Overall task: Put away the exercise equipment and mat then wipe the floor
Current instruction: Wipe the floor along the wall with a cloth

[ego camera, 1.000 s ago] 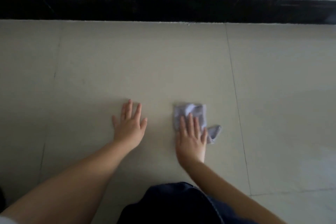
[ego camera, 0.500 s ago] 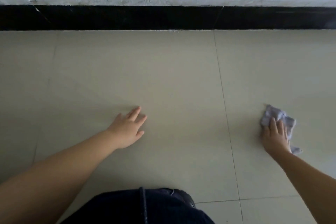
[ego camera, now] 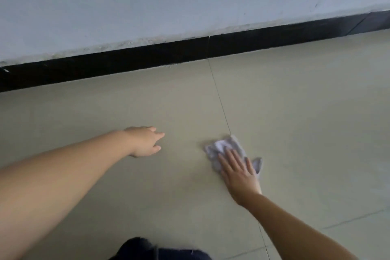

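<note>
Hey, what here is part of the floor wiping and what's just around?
In the job: cloth, right hand pressing flat on it, floor, left hand braced on the floor.
Just around: wall, black skirting.

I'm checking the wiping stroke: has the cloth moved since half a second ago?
Yes. The cloth under the right hand was well right of the tile seam; now it has swept back left and lies against that seam.

A small grey cloth (ego camera: pixel 226 151), crumpled and partly bunched, lies flat on the beige tiled floor (ego camera: pixel 295 112), just right of a tile seam, well short of the floor's far edge.
</note>
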Available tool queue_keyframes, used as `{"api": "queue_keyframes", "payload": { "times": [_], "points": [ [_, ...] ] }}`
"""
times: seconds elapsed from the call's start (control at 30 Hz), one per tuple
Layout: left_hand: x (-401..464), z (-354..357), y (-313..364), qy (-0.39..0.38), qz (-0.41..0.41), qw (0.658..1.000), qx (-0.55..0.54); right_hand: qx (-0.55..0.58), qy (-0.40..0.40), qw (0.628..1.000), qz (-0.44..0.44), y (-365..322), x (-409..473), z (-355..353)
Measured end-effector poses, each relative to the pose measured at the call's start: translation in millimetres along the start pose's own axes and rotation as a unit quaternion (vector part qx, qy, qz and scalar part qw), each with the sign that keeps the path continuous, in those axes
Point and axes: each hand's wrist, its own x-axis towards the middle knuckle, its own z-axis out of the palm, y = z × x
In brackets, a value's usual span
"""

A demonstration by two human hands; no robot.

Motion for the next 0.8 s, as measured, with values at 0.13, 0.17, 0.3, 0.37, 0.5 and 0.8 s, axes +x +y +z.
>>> {"api": "queue_keyframes", "payload": {
  "times": [0.13,0.17,0.3,0.37,0.5,0.8],
  "points": [
    [22.9,-35.9,13.2,0.055,0.061,0.997,-0.012,0.150,0.037,0.922,0.356,109.3,-3.2,-32.8],
    [32.2,-38.1,16.8,0.050,0.071,0.996,-0.017,0.185,0.017,0.897,0.402,117.1,-4.9,-41.8],
    [62.1,-18.4,31.3,0.016,0.045,0.998,0.032,0.219,0.009,0.869,0.443,59.3,0.5,-32.0],
    [71.8,-9.0,39.2,0.022,0.047,0.997,0.048,0.163,0.019,0.927,0.338,2.8,-2.0,-5.0],
    [102.2,-13.8,57.5,0.088,0.061,0.994,-0.005,-0.017,-0.026,0.999,-0.013,-51.7,-23.4,24.1],
    [140.5,9.9,64.6,0.092,-0.021,0.990,-0.105,0.077,0.039,0.961,0.264,125.7,49.3,-51.0]
  ]
}}
